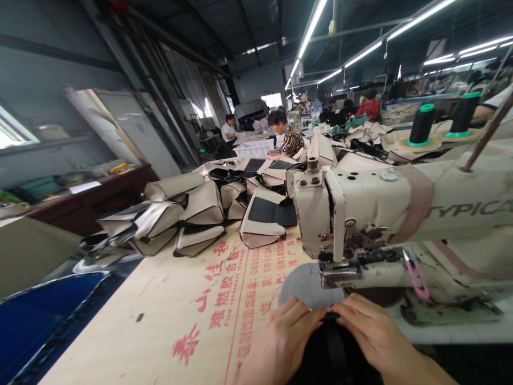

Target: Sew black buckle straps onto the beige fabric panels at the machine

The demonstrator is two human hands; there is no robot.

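At the front of the sewing machine (360,208), both my hands pinch the upper edge of a black fabric piece (328,353). My left hand (282,334) grips it from the left, with its fingers curled and thumb pointing inward. Opposite it, my right hand (372,329) has its fingers closed on the same edge. The fingertips of the two hands nearly meet, just below the machine's sewing arm. Behind them lies a round grey plate (298,283). The lower part of the fabric runs out of the picture.
Beige and black sewn covers (200,206) are piled on the plywood table (168,315) beyond. Pink-handled thread snips (417,275) rest against the machine. Black thread cones (420,125) stand behind it. A blue-lined container (48,315) is at left. Other people (290,139) sit further back.
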